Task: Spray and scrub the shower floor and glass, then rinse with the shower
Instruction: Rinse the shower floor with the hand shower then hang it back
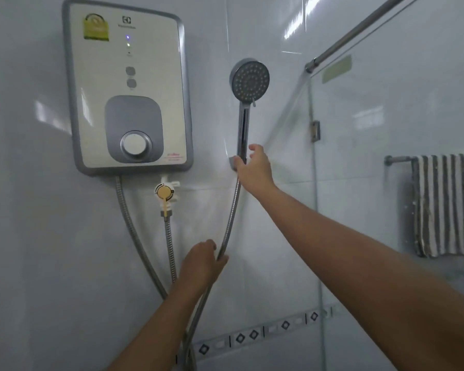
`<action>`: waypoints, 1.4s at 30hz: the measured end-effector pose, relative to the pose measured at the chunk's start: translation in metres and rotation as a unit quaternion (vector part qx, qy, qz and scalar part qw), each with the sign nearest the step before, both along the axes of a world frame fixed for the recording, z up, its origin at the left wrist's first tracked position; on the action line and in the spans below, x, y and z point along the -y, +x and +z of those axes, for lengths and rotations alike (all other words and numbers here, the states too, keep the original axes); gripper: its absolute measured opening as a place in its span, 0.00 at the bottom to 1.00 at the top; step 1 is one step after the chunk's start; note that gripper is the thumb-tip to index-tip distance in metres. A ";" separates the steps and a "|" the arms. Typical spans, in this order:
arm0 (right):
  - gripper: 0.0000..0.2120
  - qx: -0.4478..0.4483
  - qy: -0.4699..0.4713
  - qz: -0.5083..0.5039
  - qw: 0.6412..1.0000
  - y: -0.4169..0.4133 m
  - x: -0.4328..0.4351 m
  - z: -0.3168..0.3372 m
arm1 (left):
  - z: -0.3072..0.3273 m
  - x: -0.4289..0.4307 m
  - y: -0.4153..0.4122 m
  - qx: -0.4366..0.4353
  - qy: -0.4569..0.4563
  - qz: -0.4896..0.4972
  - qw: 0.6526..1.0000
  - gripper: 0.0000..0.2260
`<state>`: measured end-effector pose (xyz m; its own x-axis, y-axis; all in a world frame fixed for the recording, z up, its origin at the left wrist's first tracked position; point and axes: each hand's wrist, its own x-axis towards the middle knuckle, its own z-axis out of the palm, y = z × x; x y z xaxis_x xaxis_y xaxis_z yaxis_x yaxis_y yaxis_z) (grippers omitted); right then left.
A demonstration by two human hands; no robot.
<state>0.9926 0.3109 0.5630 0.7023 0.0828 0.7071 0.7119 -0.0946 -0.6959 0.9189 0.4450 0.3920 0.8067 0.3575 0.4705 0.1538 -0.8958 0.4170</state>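
Observation:
A chrome hand shower [248, 81] stands upright against the tiled wall, its round head facing me. My right hand [252, 167] wraps the bottom of its handle, at the grey wall bracket [232, 160]. A metal hose [229, 223] hangs down from the handle. Lower down, my left hand [202, 261] is closed around that hose. The glass panel [373, 183] stands to the right. The shower floor is out of view.
A white and grey water heater [127, 87] is mounted on the wall at left, with a round dial [135, 145] and lit indicator lights. Below it sits a yellow stop valve [165, 192]. A striped towel [445, 204] hangs on a rail behind the glass.

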 end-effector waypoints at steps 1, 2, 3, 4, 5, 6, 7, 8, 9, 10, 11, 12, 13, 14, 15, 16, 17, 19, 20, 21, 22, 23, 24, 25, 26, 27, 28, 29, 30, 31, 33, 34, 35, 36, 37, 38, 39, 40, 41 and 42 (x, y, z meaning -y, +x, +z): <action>0.28 0.003 0.000 -0.001 1.000 0.006 -0.003 0.009 | -0.002 -0.002 0.007 -0.030 0.005 0.003 1.000 0.18; 0.28 0.005 -0.001 -0.003 1.000 0.010 -0.006 0.015 | -0.006 -0.005 0.012 -0.059 0.016 0.003 0.998 0.17; 0.26 0.010 -0.002 -0.005 1.000 0.013 -0.008 0.022 | -0.010 -0.006 0.016 -0.079 0.032 0.003 0.996 0.16; 0.21 0.017 -0.003 -0.012 1.000 0.016 -0.010 0.027 | -0.014 -0.007 0.019 -0.089 0.051 0.004 0.995 0.15; 0.17 0.026 0.000 -0.021 0.999 0.020 -0.013 0.031 | -0.017 -0.009 0.023 -0.088 0.070 0.007 0.994 0.14; 0.13 0.031 0.005 -0.029 0.999 0.021 -0.013 0.035 | -0.018 -0.008 0.024 -0.077 0.083 0.007 0.994 0.13; 0.10 0.032 0.014 -0.032 0.999 0.024 -0.015 0.039 | -0.017 -0.008 0.026 -0.064 0.089 0.005 0.994 0.12; 0.09 0.031 0.027 -0.034 0.999 0.026 -0.015 0.042 | -0.015 -0.006 0.025 -0.046 0.088 -0.003 0.995 0.12; 0.08 0.025 0.040 -0.033 0.998 0.027 -0.017 0.044 | -0.013 -0.006 0.025 -0.033 0.076 -0.012 0.997 0.13; 0.08 0.018 0.055 -0.028 0.998 0.027 -0.019 0.046 | -0.012 -0.005 0.023 -0.018 0.056 -0.026 0.998 0.14; 0.08 0.013 0.074 -0.018 0.997 0.026 -0.020 0.049 | -0.010 -0.004 0.020 -0.004 0.031 -0.038 0.999 0.14; 0.07 0.013 0.095 -0.009 0.995 0.023 -0.022 0.052 | -0.007 -0.003 0.016 0.012 0.007 -0.050 0.999 0.14; 0.06 0.019 0.115 -0.004 0.993 0.018 -0.022 0.056 | -0.003 -0.002 0.012 0.032 -0.014 -0.062 0.997 0.14; 0.04 0.024 0.136 0.002 0.990 0.012 -0.020 0.063 | 0.003 0.001 0.007 0.057 -0.032 -0.076 0.995 0.14; 0.03 0.023 0.161 0.014 0.987 0.005 -0.019 0.071 | 0.010 0.002 0.002 0.083 -0.046 -0.086 0.992 0.14; 0.03 0.016 0.186 0.027 0.982 -0.002 -0.016 0.080 | 0.019 0.005 -0.003 0.106 -0.055 -0.096 0.988 0.14; 0.04 0.007 0.209 0.041 0.977 -0.007 -0.012 0.088 | 0.028 0.008 -0.007 0.122 -0.061 -0.102 0.985 0.15; 0.05 -0.009 0.235 0.070 0.969 -0.015 -0.004 0.099 | 0.042 0.016 -0.019 0.150 -0.066 -0.118 0.979 0.16; 0.05 -0.019 0.236 0.083 0.968 -0.019 0.001 0.100 | 0.046 0.020 -0.026 0.164 -0.068 -0.122 0.977 0.18; 0.06 -0.034 0.235 0.100 0.966 -0.023 0.007 0.098 | 0.048 0.025 -0.035 0.173 -0.069 -0.123 0.975 0.19; 0.08 -0.051 0.233 0.122 0.963 -0.028 0.013 0.093 | 0.050 0.030 -0.045 0.172 -0.067 -0.117 0.976 0.19; 0.10 -0.067 0.229 0.144 0.960 -0.033 0.021 0.086 | 0.050 0.035 -0.056 0.165 -0.064 -0.108 0.978 0.19; 0.14 -0.085 0.220 0.165 0.958 -0.039 0.028 0.074 | 0.048 0.038 -0.068 0.153 -0.064 -0.106 0.980 0.18; 0.18 -0.102 0.204 0.182 0.956 -0.044 0.035 0.061 | 0.044 0.040 -0.080 0.136 -0.070 -0.111 0.982 0.18; 0.22 -0.116 0.186 0.195 0.956 -0.049 0.040 0.043 | 0.038 0.040 -0.094 0.117 -0.080 -0.125 0.982 0.17; 0.24 -0.121 0.165 0.201 0.958 -0.052 0.044 0.029 | 0.036 0.040 -0.105 0.102 -0.092 -0.142 0.980 0.18; 0.23 -0.133 0.138 0.200 0.961 -0.054 0.043 0.001 | 0.023 0.039 -0.119 0.081 -0.112 -0.151 0.979 0.20; 0.20 -0.135 0.121 0.194 0.964 -0.056 0.044 -0.020 | 0.018 0.039 -0.130 0.071 -0.129 -0.162 0.976 0.22; 0.16 -0.143 0.109 0.195 0.964 -0.057 0.043 -0.046 | 0.007 0.037 -0.140 0.064 -0.154 -0.164 0.972 0.24; 0.14 -0.154 0.105 0.198 0.962 -0.060 0.042 -0.076 | -0.008 0.036 -0.149 0.060 -0.178 -0.161 0.969 0.25; 0.13 -0.193 0.100 0.203 0.955 -0.066 0.038 -0.137 | -0.040 0.031 -0.158 0.029 -0.192 -0.133 0.972 0.27; 0.14 -0.214 0.102 0.203 0.950 -0.069 0.036 -0.167 | -0.060 0.026 -0.160 0.006 -0.192 -0.119 0.974 0.28; 0.13 -0.234 0.101 0.204 0.945 -0.072 0.033 -0.196 | -0.080 0.020 -0.161 -0.020 -0.193 -0.106 0.975 0.28; 0.13 -0.267 0.098 0.204 0.937 -0.078 0.027 -0.232 | -0.109 0.013 -0.165 -0.055 -0.205 -0.088 0.973 0.27; 0.13 -0.294 0.096 0.201 0.930 -0.082 0.023 -0.264 | -0.135 0.006 -0.166 -0.080 -0.213 -0.078 0.971 0.25; 0.14 -0.318 0.096 0.194 0.923 -0.089 0.019 -0.294 | -0.162 -0.001 -0.169 -0.106 -0.217 -0.064 0.968 0.23; 0.14 -0.339 0.094 0.189 0.917 -0.096 0.017 -0.323 | -0.190 -0.009 -0.171 -0.132 -0.218 -0.043 0.966 0.21; 0.15 -0.357 0.090 0.182 0.912 -0.104 0.016 -0.351 | -0.216 -0.015 -0.173 -0.156 -0.218 -0.020 0.963 0.21; 0.16 -0.372 0.082 0.174 0.908 -0.113 0.015 -0.376 | -0.241 -0.020 -0.174 -0.178 -0.214 0.004 0.960 0.21; 0.16 -0.383 0.072 0.168 0.905 -0.121 0.015 -0.398 | -0.263 -0.023 -0.174 -0.196 -0.213 0.025 0.957 0.22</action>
<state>0.8714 0.2958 0.1650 0.9433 0.3289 0.0442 -0.0129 0.1695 -0.9855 0.7449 0.4680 0.1289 0.8679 0.4929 -0.0617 0.4120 -0.6448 0.6438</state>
